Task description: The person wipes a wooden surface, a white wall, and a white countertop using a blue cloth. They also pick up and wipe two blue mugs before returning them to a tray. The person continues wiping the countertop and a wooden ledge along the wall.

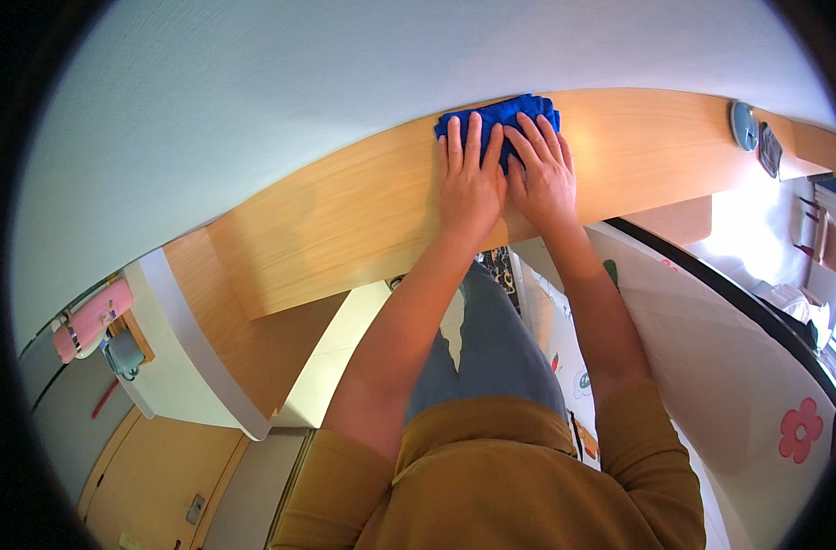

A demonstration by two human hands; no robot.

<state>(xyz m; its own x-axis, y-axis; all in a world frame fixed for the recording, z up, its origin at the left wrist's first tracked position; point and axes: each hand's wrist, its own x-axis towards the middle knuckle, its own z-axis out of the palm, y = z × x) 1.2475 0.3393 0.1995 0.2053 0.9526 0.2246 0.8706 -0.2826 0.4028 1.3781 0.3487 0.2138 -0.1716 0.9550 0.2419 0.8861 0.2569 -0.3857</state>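
A folded blue cloth [500,113] lies on a light wooden shelf board [363,199], its far edge against the pale wall [363,62]. My left hand [469,179] rests flat on the left part of the cloth with the fingers spread. Beside it, my right hand [545,172] presses on the right part, fingers apart and thumb angled towards the left hand. Neither hand is closed around the cloth. The fingers and palms cover much of its near side.
A round blue object [743,126] and a dark flat item [769,149] sit at the board's right end. On the left are a side panel [184,344], a pink bottle [95,320] and a blue-grey cup [123,354]. A white cover with flower prints [720,385] stands at right.
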